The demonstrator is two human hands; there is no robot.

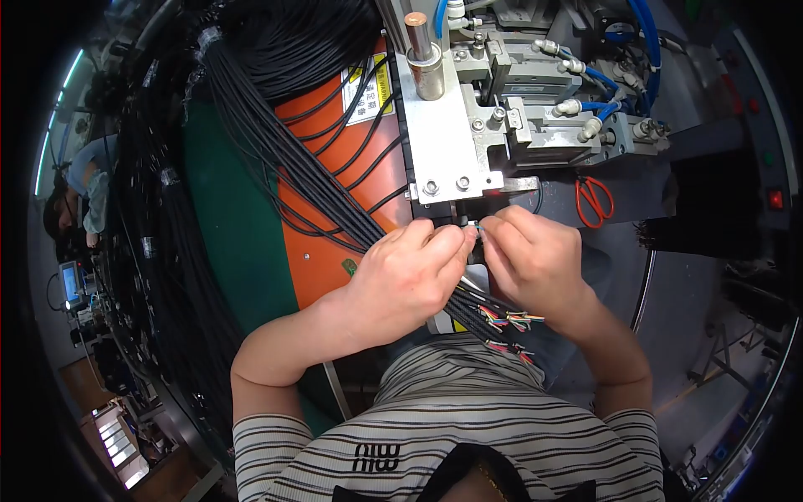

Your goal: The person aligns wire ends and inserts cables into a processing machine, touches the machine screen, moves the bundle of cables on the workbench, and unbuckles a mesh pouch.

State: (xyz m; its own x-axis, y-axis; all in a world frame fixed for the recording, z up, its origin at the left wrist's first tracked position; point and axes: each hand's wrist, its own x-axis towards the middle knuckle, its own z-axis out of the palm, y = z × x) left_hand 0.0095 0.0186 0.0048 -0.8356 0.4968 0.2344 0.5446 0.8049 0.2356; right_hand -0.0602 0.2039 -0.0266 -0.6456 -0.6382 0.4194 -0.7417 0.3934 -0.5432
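My left hand (410,269) is closed in a pinch at the front of the metal fixture (443,134), on a cable whose end shows small white and green wires (476,226). Facing it, my right hand (533,255) pinches those thin wires at the fingertips. What lies between the fingers is mostly hidden. Below my hands hangs a bundle of black cables (473,311), with stripped ends fanning out in red, white, green and yellow wires (498,318). More black cables (335,201) run under my left hand from the upper left.
A large coil of black cable (301,42) lies on the orange surface (314,268), near a yellow warning label (368,92). Pneumatic cylinders (544,79) with blue hoses stand upper right. Red-handled scissors (594,201) lie right of the fixture. Another person (84,180) is far left.
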